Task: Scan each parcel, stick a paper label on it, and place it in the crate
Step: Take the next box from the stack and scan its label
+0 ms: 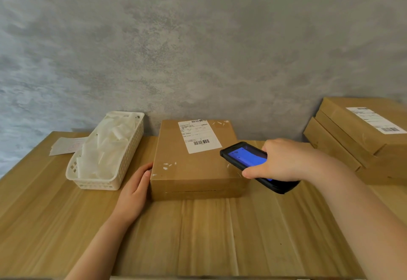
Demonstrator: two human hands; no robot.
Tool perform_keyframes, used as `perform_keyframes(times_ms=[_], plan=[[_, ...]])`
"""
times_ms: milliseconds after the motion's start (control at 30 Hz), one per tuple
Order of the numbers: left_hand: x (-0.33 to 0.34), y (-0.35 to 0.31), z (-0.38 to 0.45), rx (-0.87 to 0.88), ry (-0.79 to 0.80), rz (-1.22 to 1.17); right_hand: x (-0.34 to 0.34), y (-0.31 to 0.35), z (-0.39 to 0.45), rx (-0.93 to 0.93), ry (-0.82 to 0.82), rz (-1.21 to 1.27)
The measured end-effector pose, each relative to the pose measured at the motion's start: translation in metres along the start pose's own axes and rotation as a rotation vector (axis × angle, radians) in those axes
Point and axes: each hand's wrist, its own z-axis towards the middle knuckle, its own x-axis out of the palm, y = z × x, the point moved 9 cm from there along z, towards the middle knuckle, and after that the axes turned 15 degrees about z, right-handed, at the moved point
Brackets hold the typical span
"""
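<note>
A flat brown cardboard parcel (193, 165) lies on the wooden table (198, 235) by the wall, with a white shipping label (199, 135) and barcodes on its top. My left hand (134, 191) rests flat against the parcel's left side with straight fingers. My right hand (284, 160) grips a black handheld scanner (246, 154) with a lit blue screen, held over the parcel's right edge and pointing toward the label.
A white plastic basket (94, 180) full of white paper labels stands left of the parcel, with a loose paper sheet (66, 145) behind it. A stack of similar labelled parcels (361, 138) sits at the right by the wall.
</note>
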Motion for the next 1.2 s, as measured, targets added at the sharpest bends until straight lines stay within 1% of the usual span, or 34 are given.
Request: perform_keyframes(times_ms=[100,200,367,433,533,667,967,1067,1200], plan=[[-0.001,-0.001,-0.001,-0.002,-0.002,0.005,0.008,-0.021,0.002,0.029,-0.053,0.074],[-0.001,-0.003,-0.001,0.000,-0.004,0.007,0.022,-0.055,0.005,0.082,-0.141,0.193],[0.000,-0.002,0.000,-0.016,-0.003,0.013,0.065,-0.107,0.001,0.192,-0.296,0.283],[0.000,0.001,0.000,-0.021,-0.006,0.020,0.085,-0.122,0.000,0.225,-0.329,0.279],[0.000,0.002,0.000,-0.018,-0.008,0.023,0.112,-0.136,-0.001,0.275,-0.326,0.229],[0.000,0.004,0.000,-0.031,-0.013,0.044,0.127,-0.139,-0.006,0.294,-0.328,0.152],[-0.001,-0.005,-0.004,-0.048,-0.020,0.076,0.130,-0.136,-0.014,0.294,-0.332,0.118],[-0.002,-0.006,-0.003,-0.047,-0.037,0.076,0.129,-0.134,-0.016,0.280,-0.327,0.158],[-0.007,-0.012,-0.006,-0.019,-0.090,0.084,0.107,-0.124,-0.012,0.171,-0.403,0.273]])
